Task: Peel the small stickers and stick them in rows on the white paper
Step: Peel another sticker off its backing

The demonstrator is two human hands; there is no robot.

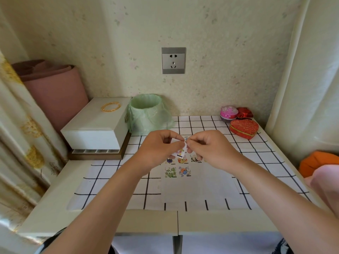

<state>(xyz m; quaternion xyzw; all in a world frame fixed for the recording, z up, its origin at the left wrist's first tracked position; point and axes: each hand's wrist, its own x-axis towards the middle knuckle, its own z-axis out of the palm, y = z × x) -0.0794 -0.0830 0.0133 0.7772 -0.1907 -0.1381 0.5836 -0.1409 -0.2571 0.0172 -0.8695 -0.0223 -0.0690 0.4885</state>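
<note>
Five small stickers (170, 172) show in two rows near the far edge of the white paper (200, 187). The paper lies on a black-checked cloth (110, 180) over the cream tabletop (55, 208). Just above them the left grip (161, 149) pinches a curled sticker sheet (180, 152), and the right grip (207, 149) pinches at its top edge. Its dark print is too small to read. A white box (95, 125) bearing gold bangles (110, 106) and a green-lined bin (146, 114) fill the back left corner. A red heart-shaped box (244, 128) sits at the back right. A wall socket (173, 60) is set in the wall behind.

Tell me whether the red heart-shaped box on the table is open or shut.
Shut. The red heart-shaped box has its lid down on the base, meeting it along the gold rim with no gap visible.
</note>
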